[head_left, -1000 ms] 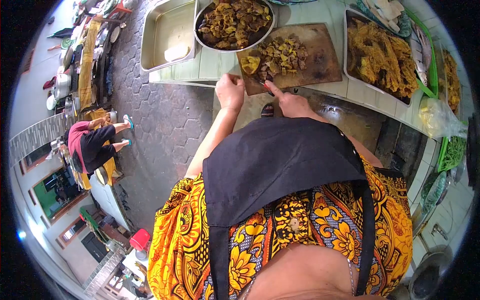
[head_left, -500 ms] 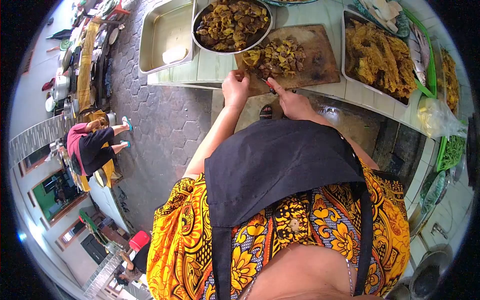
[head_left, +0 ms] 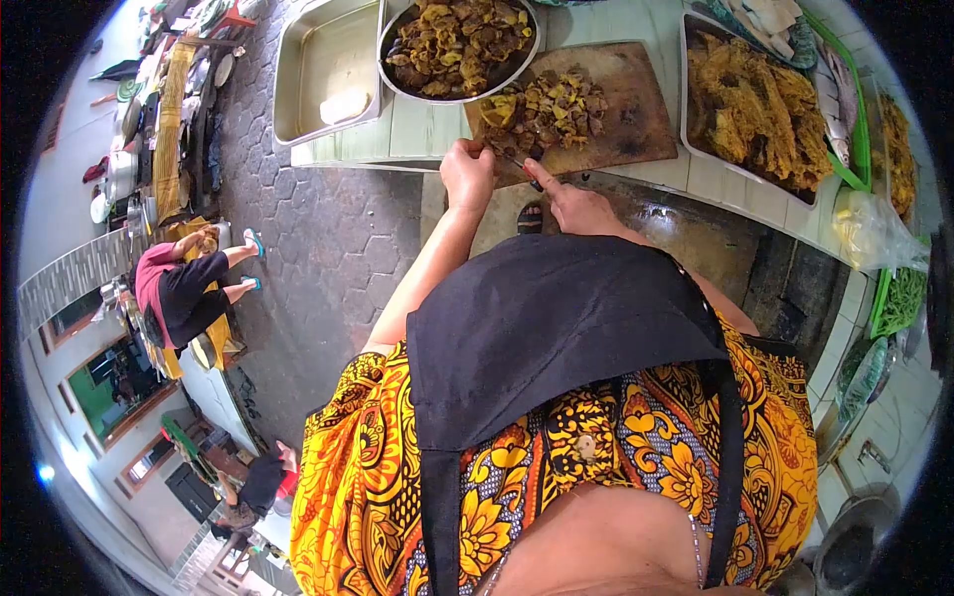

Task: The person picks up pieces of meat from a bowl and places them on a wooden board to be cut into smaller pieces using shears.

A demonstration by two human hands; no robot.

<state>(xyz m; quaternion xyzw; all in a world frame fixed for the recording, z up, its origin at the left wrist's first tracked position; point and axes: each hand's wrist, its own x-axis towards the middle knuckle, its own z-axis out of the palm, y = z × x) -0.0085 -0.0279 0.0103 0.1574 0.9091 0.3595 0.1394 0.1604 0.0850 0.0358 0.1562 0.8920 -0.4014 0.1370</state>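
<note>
My right hand (head_left: 579, 207) grips a small knife (head_left: 534, 179) with a red and black handle, index finger stretched along it. The blade points left toward my left hand (head_left: 468, 179), whose fingers are pinched together at the near edge of a wooden cutting board (head_left: 636, 104). Whatever lies between those fingers is too small to make out. Chopped brown and yellowish cooked meat pieces (head_left: 561, 109) are heaped on the board just beyond both hands. Behind the board's left corner, a round metal bowl (head_left: 382, 62) holds larger pieces of similar meat.
A rectangular metal pan (head_left: 282, 99) with a white lump stands left on the tiled counter. To the right are a tray (head_left: 686, 119) of fried golden food, a whole fish (head_left: 837, 109), a plastic bag (head_left: 874, 230) and green vegetables (head_left: 904, 298). Another person (head_left: 184, 288) sits far left.
My right hand and the knife have shifted slightly left, closer to my left fingers. My left hand has stayed nearly in place. At lower left, a distant person has moved, now covering a red container.
</note>
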